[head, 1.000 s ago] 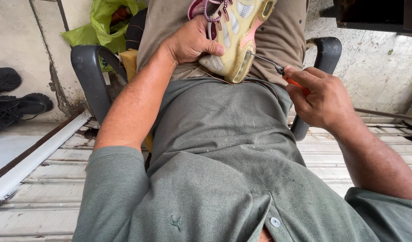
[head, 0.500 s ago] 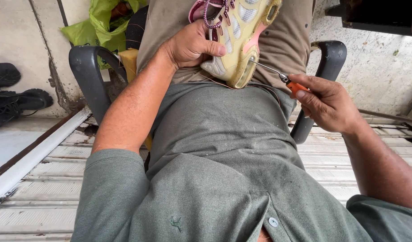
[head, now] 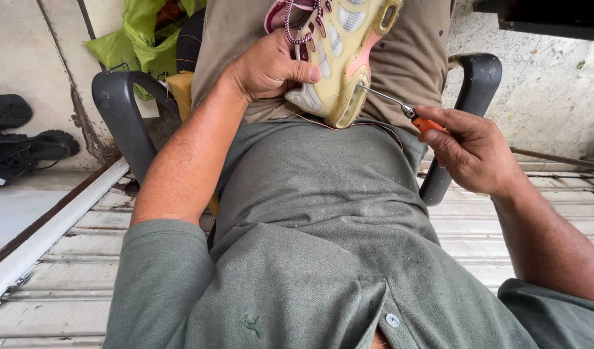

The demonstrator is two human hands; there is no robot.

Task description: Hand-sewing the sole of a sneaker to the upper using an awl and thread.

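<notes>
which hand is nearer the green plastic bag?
Left. The left hand grips the sneaker on the lap, just right of the green plastic bag. The right hand holds the orange-handled awl, farther off.

Both hands point(head: 271, 68) point(head: 468, 148) closed, arms outstretched

I wear a grey-green short-sleeved polo shirt point(head: 310, 258) of dusty knit cloth, with a small embroidered emblem on the chest and a pale round button at the open placket, khaki-brown trousers point(head: 407, 64) below it, and my forearms and hands are bare.
</notes>
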